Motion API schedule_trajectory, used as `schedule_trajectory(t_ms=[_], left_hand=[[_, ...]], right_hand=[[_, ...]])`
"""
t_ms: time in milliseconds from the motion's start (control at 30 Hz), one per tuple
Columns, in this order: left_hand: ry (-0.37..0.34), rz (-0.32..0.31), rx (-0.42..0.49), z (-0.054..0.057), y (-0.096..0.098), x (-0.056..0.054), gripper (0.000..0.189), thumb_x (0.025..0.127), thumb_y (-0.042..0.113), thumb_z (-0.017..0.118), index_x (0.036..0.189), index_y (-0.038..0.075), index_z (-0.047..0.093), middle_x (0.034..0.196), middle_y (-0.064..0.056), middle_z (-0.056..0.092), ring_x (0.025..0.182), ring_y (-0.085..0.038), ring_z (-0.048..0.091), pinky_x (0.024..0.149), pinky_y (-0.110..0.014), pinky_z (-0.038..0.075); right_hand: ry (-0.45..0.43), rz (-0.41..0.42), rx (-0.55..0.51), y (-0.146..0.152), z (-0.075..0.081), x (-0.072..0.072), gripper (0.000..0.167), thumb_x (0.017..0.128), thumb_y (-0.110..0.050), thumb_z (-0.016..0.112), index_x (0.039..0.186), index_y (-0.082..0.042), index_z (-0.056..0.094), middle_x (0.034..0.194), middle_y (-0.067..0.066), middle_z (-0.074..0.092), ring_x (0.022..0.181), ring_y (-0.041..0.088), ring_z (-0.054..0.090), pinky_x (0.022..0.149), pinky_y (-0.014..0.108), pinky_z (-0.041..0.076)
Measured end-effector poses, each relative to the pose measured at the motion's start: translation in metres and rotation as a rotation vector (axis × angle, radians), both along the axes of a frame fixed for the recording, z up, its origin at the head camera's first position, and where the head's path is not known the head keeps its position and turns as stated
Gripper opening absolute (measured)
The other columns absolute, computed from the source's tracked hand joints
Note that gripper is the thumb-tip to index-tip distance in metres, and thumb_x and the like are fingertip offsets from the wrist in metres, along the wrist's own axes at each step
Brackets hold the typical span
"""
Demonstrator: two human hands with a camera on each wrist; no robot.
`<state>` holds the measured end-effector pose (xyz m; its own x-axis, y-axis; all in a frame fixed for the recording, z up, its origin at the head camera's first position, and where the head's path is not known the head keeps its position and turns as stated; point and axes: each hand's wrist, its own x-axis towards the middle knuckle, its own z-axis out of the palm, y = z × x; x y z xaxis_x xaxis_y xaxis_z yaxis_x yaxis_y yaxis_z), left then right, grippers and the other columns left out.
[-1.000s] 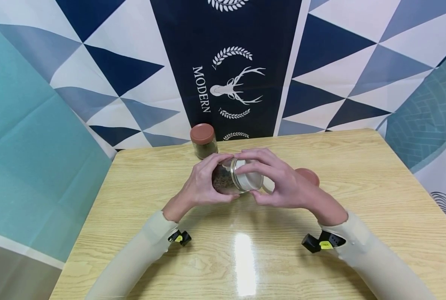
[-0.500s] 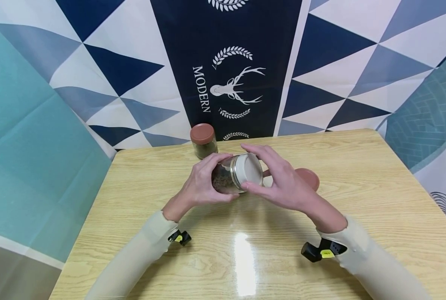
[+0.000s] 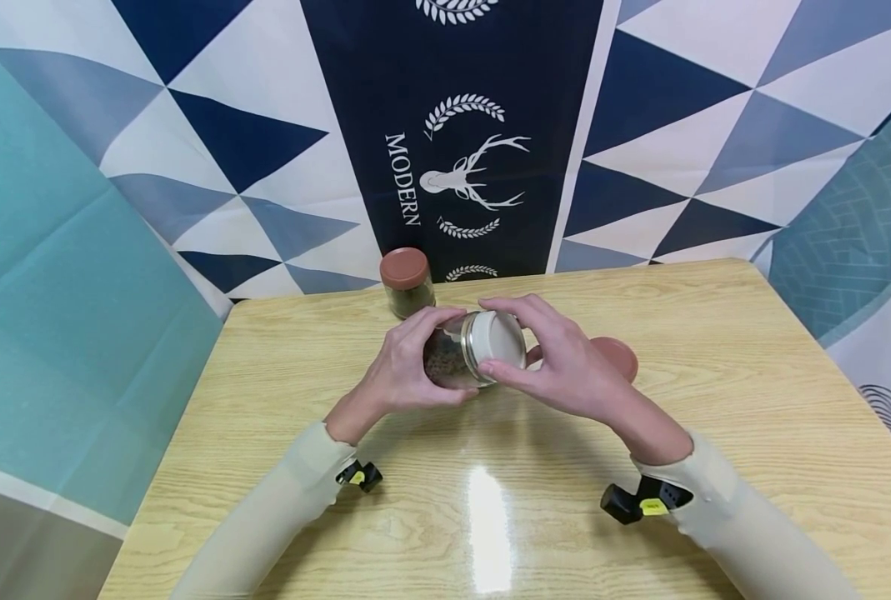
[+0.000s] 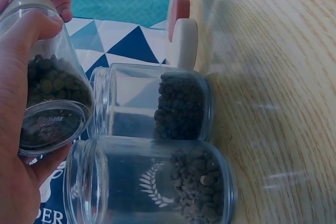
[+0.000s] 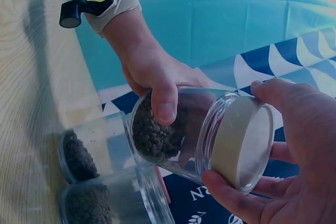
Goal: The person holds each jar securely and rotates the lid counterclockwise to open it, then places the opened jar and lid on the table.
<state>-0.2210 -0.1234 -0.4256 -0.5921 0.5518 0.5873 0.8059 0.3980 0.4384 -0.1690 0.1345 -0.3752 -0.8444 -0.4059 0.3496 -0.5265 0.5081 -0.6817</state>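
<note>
Tilted above the table, a glass jar (image 3: 443, 354) part-filled with dark pellets points its white lid (image 3: 501, 340) to the right. My left hand (image 3: 403, 362) grips the jar's body, thumb along the glass in the left wrist view. With thumb and fingers spread around the rim, my right hand (image 5: 299, 145) holds the white lid. Below the held jar, the left wrist view has two lidless glass jars standing side by side, a farther jar (image 4: 134, 98) and a nearer jar (image 4: 126, 182), both with dark pellets; the hands mostly hide them in the head view.
A jar with a red-brown lid (image 3: 406, 275) stands at the table's back edge, by the patterned wall cloth. A loose red-brown lid (image 3: 616, 358) lies right of the hands; a loose white lid (image 4: 186, 45) is beside it. The wooden table (image 3: 415, 533) reflects a light.
My right hand's fingers have shifted from over the white lid's face to its rim, with the thumb lower on its edge. The left hand and jar have stayed nearly still.
</note>
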Motion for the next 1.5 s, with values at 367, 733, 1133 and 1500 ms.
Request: schedule_trajectory(t_ms=[367, 733, 1133, 1500], left_hand=[[0.009, -0.001, 0.003, -0.001, -0.002, 0.0, 0.099, 0.065, 0.03, 0.106, 0.148, 0.001, 0.062, 0.136, -0.015, 0.076, 0.123, -0.029, 0.075, 0.107, -0.048, 0.066], [-0.007, 0.003, 0.004, -0.002, -0.003, -0.001, 0.098, 0.065, 0.03, 0.105, 0.149, 0.002, 0.062, 0.137, -0.015, 0.076, 0.124, -0.029, 0.075, 0.108, -0.049, 0.065], [-0.015, 0.007, 0.01, -0.001, -0.003, 0.0, 0.1, 0.065, 0.032, 0.105, 0.15, 0.003, 0.062, 0.137, -0.015, 0.076, 0.126, -0.03, 0.075, 0.11, -0.05, 0.065], [-0.018, 0.004, 0.011, 0.0, -0.004, 0.001, 0.099, 0.065, 0.03, 0.106, 0.15, 0.002, 0.062, 0.139, -0.015, 0.075, 0.127, -0.03, 0.075, 0.11, -0.05, 0.065]], right_hand=[[0.224, 0.147, 0.023, 0.005, -0.003, -0.002, 0.066, 0.084, -0.008, 0.086, 0.148, -0.013, 0.068, 0.154, 0.018, 0.062, 0.142, 0.036, 0.063, 0.099, 0.054, 0.065], [0.243, 0.111, 0.007, 0.017, -0.002, -0.003, 0.069, 0.081, -0.002, 0.088, 0.146, -0.014, 0.068, 0.155, 0.014, 0.062, 0.141, 0.036, 0.065, 0.097, 0.05, 0.064], [0.225, -0.033, 0.058, 0.067, -0.005, -0.002, 0.072, 0.082, 0.005, 0.089, 0.148, -0.012, 0.068, 0.156, 0.013, 0.063, 0.125, 0.018, 0.062, 0.09, 0.009, 0.052], [0.213, -0.17, 0.118, 0.123, -0.018, 0.0, 0.071, 0.081, 0.003, 0.092, 0.146, -0.011, 0.068, 0.15, 0.015, 0.064, 0.123, -0.013, 0.047, 0.088, 0.005, 0.046]])
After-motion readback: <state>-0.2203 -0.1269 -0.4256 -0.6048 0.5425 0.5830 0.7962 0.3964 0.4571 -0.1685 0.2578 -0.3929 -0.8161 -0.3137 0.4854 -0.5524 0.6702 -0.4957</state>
